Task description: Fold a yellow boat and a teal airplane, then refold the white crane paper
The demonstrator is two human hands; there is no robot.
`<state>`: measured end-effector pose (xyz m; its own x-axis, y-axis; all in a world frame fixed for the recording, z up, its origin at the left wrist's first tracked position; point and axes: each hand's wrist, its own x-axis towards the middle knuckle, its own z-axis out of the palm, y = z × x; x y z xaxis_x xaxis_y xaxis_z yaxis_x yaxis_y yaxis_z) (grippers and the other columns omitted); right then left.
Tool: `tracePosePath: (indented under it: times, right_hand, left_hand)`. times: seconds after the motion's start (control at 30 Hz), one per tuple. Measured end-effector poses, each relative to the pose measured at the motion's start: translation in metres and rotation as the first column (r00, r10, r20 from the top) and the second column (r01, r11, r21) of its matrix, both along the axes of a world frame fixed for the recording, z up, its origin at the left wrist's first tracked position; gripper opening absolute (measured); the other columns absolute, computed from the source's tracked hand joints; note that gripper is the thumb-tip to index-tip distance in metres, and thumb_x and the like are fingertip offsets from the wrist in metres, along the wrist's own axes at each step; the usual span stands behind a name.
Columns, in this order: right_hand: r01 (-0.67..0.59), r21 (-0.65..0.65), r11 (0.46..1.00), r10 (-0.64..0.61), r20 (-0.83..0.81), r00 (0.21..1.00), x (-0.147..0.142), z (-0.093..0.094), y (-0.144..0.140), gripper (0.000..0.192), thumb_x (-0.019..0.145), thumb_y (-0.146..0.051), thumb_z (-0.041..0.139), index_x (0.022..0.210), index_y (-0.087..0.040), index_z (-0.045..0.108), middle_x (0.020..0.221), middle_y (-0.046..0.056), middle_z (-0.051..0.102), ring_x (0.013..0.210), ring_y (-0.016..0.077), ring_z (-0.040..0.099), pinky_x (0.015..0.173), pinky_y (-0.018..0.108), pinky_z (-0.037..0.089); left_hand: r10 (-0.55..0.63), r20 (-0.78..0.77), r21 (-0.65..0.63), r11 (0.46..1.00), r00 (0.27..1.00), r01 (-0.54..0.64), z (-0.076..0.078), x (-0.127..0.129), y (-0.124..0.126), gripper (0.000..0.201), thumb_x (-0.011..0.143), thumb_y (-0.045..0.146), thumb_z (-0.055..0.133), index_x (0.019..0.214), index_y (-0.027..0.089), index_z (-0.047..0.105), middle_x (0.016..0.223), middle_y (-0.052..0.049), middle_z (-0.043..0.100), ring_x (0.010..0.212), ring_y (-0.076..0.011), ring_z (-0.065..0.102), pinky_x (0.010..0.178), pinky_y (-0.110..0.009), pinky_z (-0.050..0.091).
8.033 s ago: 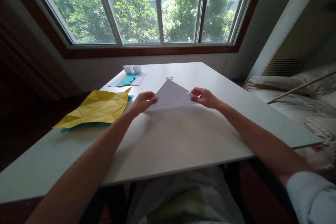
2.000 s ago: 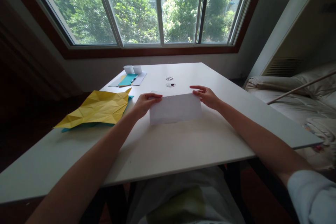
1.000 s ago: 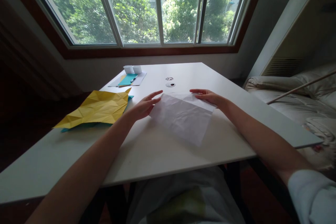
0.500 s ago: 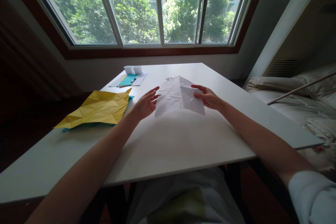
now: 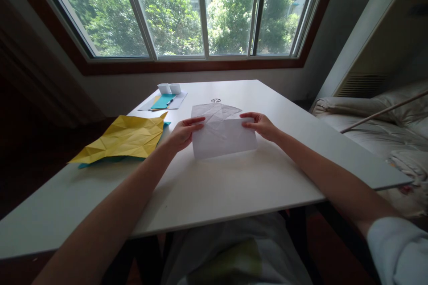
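A creased sheet of white paper (image 5: 223, 136) is held up over the table between my two hands. Its upper part is folded, with a slanting flap and crease lines, while the lower part hangs flat. My left hand (image 5: 184, 133) pinches the left edge between thumb and fingers. On the opposite edge, the thumb and fingers of my right hand (image 5: 261, 126) are closed on the paper. Behind the sheet, a small pair of scissors (image 5: 216, 100) lies on the table, its loops showing.
Left of my left arm lies a large creased yellow paper (image 5: 130, 136) over a teal one (image 5: 115, 159). Farther back are two small white containers (image 5: 169, 88), a teal sheet (image 5: 162, 101) and a pen (image 5: 170, 100). The white table (image 5: 214, 191) reaches toward the window; a sofa (image 5: 354, 111) stands right.
My left hand has closed on the paper's left edge. The sheet has turned and dropped slightly toward me, lying wider and flatter, and more of the scissors shows behind it.
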<state>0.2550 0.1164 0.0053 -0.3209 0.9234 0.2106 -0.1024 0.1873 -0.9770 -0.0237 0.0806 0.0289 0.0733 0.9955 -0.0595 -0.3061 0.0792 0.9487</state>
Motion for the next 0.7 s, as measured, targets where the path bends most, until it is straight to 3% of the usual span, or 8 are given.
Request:
tracePosePath:
  times: [0.17, 0.27, 0.5, 0.7]
  right_hand:
    - [0.127, 0.049, 0.991, -0.126, -0.014, 0.992, -0.003, 0.004, -0.004, 0.041, 0.053, -0.032, 0.08, 0.089, -0.018, 0.069, 0.083, 0.003, 0.069, 0.073, 0.0154, 0.061, 0.071, 0.031, 0.051]
    - [0.144, 0.061, 0.988, -0.143, -0.016, 0.99, -0.004, 0.005, -0.005, 0.042, 0.052, -0.035, 0.081, 0.088, -0.017, 0.07, 0.081, 0.004, 0.07, 0.073, 0.0159, 0.062, 0.073, 0.032, 0.051]
    - [0.161, 0.123, 0.979, -0.164, 0.012, 0.986, -0.01, 0.003, -0.009, 0.038, 0.054, -0.038, 0.079, 0.085, -0.018, 0.071, 0.078, 0.003, 0.069, 0.071, 0.0154, 0.061, 0.07, 0.032, 0.051]
    - [0.189, 0.191, 0.963, -0.19, -0.012, 0.982, -0.015, 0.004, -0.013, 0.033, 0.057, -0.039, 0.077, 0.083, -0.019, 0.071, 0.072, 0.001, 0.067, 0.066, 0.0133, 0.059, 0.066, 0.029, 0.049]
  left_hand:
    - [-0.073, -0.045, 0.072, 0.995, 0.996, 0.076, 0.001, 0.002, -0.003, 0.048, 0.054, 0.008, 0.079, 0.1, 0.013, 0.067, 0.084, -0.007, 0.07, 0.071, -0.0144, 0.065, 0.068, -0.024, 0.054]
    - [-0.012, -0.089, 0.11, 0.994, 0.996, 0.022, 0.0, 0.006, -0.005, 0.056, 0.051, 0.013, 0.082, 0.104, 0.012, 0.065, 0.084, -0.007, 0.07, 0.072, -0.0148, 0.064, 0.069, -0.025, 0.052]
    - [0.127, -0.15, 0.163, 0.981, 0.98, -0.102, -0.001, 0.012, -0.008, 0.04, 0.048, 0.025, 0.083, 0.084, 0.012, 0.069, 0.071, -0.003, 0.067, 0.061, -0.0122, 0.059, 0.058, -0.023, 0.047]
    - [0.185, -0.153, 0.248, 0.958, 0.971, -0.144, -0.004, 0.011, -0.005, 0.034, 0.05, 0.03, 0.082, 0.079, 0.015, 0.07, 0.068, 0.0, 0.064, 0.059, -0.0119, 0.056, 0.056, -0.023, 0.044]
